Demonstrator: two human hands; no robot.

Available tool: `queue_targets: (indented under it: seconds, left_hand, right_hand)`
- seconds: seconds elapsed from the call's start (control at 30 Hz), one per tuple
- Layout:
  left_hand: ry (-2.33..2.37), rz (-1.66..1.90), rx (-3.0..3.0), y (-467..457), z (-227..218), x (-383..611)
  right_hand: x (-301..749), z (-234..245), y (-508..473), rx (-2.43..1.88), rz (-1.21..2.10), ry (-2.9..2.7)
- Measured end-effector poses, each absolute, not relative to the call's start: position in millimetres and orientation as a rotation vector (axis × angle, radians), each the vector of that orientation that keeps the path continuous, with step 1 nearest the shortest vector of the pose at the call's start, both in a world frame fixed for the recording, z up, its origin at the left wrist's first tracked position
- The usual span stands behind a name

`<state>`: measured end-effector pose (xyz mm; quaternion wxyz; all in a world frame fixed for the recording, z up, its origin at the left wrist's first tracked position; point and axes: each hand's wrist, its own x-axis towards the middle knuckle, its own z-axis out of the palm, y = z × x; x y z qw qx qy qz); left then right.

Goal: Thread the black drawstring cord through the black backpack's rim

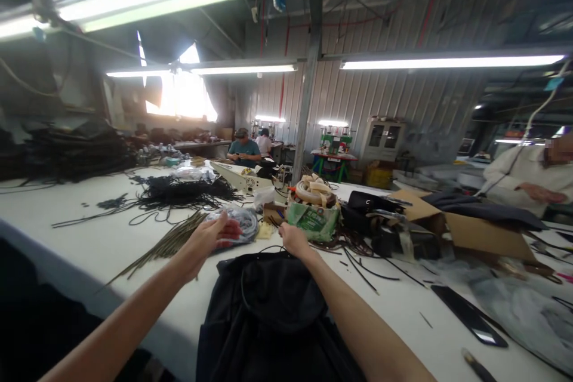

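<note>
one white table [111,239], tube-lit shop [358,95]: l fingers [228,230] spread, r fingers [286,236] clutch black bag [273,304].

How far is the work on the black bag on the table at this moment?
Done: the black bag lies on the white table, seemingly assembled. In hand: the right hand rests at the bag's top edge; the left hand reaches, open, onto a clear plastic packet. Left: a heap of black cords and a bundle of thin rods lie untouched behind; whether the bag needs them is unclear.
</note>
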<state>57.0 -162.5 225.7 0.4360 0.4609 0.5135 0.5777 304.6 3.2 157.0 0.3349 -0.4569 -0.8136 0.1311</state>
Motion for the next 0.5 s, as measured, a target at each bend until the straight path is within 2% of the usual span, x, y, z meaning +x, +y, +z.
queue_targets:
  seconds: [0.1, 0.2, 0.37, 0.5]
  left_hand:
    - [1.250, 1.460, 0.958, -183, 189, 36]
    - [1.233, 1.477, 0.863, -200, 163, 18]
    - [1.239, 1.607, 0.758, -214, 145, -6]
    - [1.300, 1.696, 0.597, -213, 125, -19]
  right_hand:
    - [303, 120, 0, -1.257, 0.342, -2.198]
    - [299, 106, -4, -1.294, 0.291, -2.233]
    - [288, 124, -21, -1.291, 0.104, -2.214]
    - [298, 157, -88, -1.180, -0.088, -2.153]
